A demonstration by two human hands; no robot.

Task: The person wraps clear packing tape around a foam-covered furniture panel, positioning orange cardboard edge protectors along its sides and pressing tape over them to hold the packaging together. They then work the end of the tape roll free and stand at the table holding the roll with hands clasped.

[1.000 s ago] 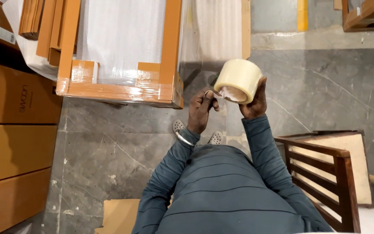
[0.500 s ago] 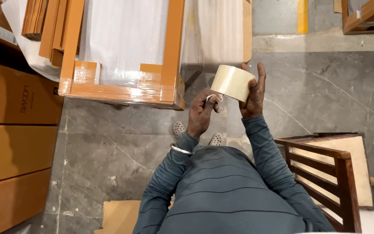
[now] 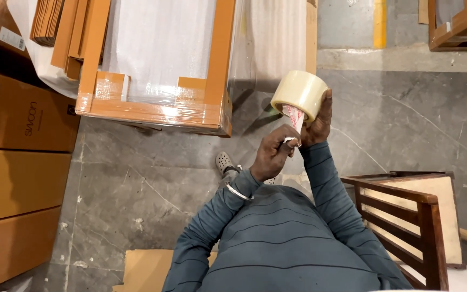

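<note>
My right hand [image 3: 318,120] holds a wide roll of clear packing tape [image 3: 300,92] up in front of me, fingers wrapped around its far side. Just below the roll, my left hand [image 3: 273,155] pinches the loose tape end [image 3: 295,116], a short strip that runs from the roll down to my fingertips. A metal bangle [image 3: 238,192] sits on my left wrist. Both arms are in dark blue-grey striped sleeves.
A wooden frame wrapped in clear film [image 3: 155,111] lies on the grey stone floor ahead. Brown cardboard boxes [image 3: 20,162] are stacked at the left. A dark slatted wooden piece [image 3: 406,216] stands at my right. A flat cardboard sheet [image 3: 142,267] lies near my shoe [image 3: 225,161].
The roll has turned so its side faces me. My left hand has taken hold of the tape end and drawn a short strip down from the roll.
</note>
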